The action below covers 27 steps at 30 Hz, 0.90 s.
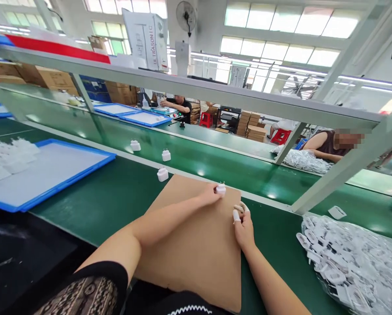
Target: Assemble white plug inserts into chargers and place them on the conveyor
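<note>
A worker's left hand [210, 194] grips a white plug [221, 190] between thumb and fingers, over the far end of a brown card [189, 245] on a green bench [126, 192]. The right hand [244, 223], fingertips partly sheathed, sits at the card's right edge, fingers curled close to the thumb; whether they hold anything cannot be told from this angle. Three loose plugs [162, 175] stand left of the card's far end, on or near the belt [189, 161]. White pieces [8, 159], probably more plugs, crowd a blue-rimmed tray [109, 156] at left; a plastic-wrapped heap [353, 258] lies at right. Work appears partway: one batch gathered, one plug in hand, the loose three seemingly left to handle
</note>
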Each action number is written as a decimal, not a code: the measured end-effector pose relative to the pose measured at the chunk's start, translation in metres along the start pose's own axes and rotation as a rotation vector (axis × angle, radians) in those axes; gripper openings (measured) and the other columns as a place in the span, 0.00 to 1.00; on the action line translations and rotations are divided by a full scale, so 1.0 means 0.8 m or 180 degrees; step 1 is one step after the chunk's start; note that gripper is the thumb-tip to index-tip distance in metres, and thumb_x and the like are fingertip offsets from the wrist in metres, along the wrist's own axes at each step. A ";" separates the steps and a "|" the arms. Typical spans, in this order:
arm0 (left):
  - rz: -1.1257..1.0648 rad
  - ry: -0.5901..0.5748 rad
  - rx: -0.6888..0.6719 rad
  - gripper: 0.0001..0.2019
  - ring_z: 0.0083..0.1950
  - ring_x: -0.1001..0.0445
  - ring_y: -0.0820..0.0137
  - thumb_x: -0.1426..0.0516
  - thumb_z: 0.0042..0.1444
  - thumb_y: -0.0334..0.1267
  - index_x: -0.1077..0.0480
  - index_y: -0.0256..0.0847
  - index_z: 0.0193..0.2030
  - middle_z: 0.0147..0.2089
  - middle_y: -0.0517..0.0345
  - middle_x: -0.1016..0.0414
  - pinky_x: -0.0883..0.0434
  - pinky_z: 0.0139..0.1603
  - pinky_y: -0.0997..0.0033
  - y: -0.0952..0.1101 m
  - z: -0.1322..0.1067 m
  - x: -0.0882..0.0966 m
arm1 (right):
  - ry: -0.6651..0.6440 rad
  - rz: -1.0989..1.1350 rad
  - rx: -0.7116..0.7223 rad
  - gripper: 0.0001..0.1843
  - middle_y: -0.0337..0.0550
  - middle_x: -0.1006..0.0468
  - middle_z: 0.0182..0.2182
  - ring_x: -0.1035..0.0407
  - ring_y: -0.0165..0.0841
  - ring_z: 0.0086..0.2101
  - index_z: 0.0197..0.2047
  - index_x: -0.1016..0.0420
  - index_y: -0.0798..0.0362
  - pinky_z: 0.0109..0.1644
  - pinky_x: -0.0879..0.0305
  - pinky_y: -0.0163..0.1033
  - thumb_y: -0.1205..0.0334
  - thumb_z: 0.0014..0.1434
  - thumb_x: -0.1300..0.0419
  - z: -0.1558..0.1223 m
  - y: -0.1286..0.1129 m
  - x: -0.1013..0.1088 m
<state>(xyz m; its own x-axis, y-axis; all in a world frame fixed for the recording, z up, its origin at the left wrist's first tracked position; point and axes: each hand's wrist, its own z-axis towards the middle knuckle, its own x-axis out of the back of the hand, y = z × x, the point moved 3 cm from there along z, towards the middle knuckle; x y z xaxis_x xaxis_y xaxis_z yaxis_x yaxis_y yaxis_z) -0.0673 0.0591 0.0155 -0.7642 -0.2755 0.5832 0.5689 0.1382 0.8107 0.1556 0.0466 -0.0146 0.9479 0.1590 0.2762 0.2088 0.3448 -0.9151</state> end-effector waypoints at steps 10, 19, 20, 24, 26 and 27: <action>0.0806 0.1103 0.0918 0.17 0.64 0.29 0.48 0.41 0.60 0.36 0.26 0.39 0.56 0.58 0.38 0.22 0.34 0.64 0.53 -0.035 0.144 0.080 | -0.0472 -0.0348 -0.0165 0.30 0.52 0.20 0.54 0.26 0.45 0.57 0.64 0.32 0.51 0.60 0.31 0.51 0.46 0.63 0.40 -0.002 -0.005 -0.001; 0.1280 0.2300 0.0197 0.43 0.81 0.59 0.48 0.38 0.58 0.41 0.53 0.34 0.76 0.80 0.35 0.58 0.55 0.78 0.46 -0.071 0.040 0.121 | -0.0511 -0.0611 -0.0217 0.30 0.51 0.21 0.57 0.27 0.45 0.56 0.63 0.31 0.50 0.57 0.31 0.52 0.46 0.61 0.41 -0.003 -0.002 -0.004; 0.1303 0.2662 0.0194 0.42 0.80 0.60 0.48 0.38 0.58 0.39 0.52 0.33 0.75 0.80 0.34 0.59 0.55 0.78 0.46 -0.080 0.020 0.136 | -0.0495 -0.0637 -0.0230 0.30 0.51 0.21 0.56 0.27 0.46 0.55 0.63 0.31 0.50 0.57 0.30 0.51 0.45 0.61 0.41 -0.003 -0.003 -0.005; 0.0928 0.3402 0.1299 0.42 0.80 0.58 0.44 0.37 0.53 0.35 0.49 0.28 0.72 0.78 0.27 0.57 0.53 0.77 0.43 -0.127 -0.040 0.204 | -0.0435 -0.0611 -0.0216 0.30 0.51 0.19 0.52 0.26 0.46 0.53 0.63 0.31 0.51 0.56 0.30 0.52 0.46 0.62 0.42 -0.001 -0.005 -0.007; 0.0592 0.2890 0.1659 0.36 0.76 0.47 0.41 0.35 0.53 0.38 0.39 0.30 0.67 0.73 0.27 0.43 0.46 0.74 0.42 -0.143 -0.048 0.230 | -0.0446 -0.0598 -0.0219 0.30 0.51 0.19 0.51 0.25 0.47 0.51 0.63 0.30 0.51 0.55 0.30 0.53 0.46 0.62 0.41 0.001 -0.005 -0.007; 0.0456 0.2588 0.1685 0.30 0.72 0.39 0.41 0.35 0.53 0.39 0.34 0.33 0.62 0.68 0.30 0.34 0.41 0.71 0.43 -0.146 -0.049 0.239 | -0.0446 -0.0595 -0.0221 0.30 0.51 0.19 0.51 0.25 0.47 0.51 0.62 0.29 0.50 0.55 0.29 0.53 0.46 0.61 0.41 0.001 -0.004 -0.007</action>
<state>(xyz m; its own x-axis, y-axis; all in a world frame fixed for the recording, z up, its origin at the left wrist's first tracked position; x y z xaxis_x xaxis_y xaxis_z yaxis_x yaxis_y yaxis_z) -0.2676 -0.0468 0.0303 -0.1432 -0.7667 0.6258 0.2785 0.5756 0.7689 0.1493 0.0454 -0.0126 0.8495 0.2269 0.4762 0.3981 0.3165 -0.8610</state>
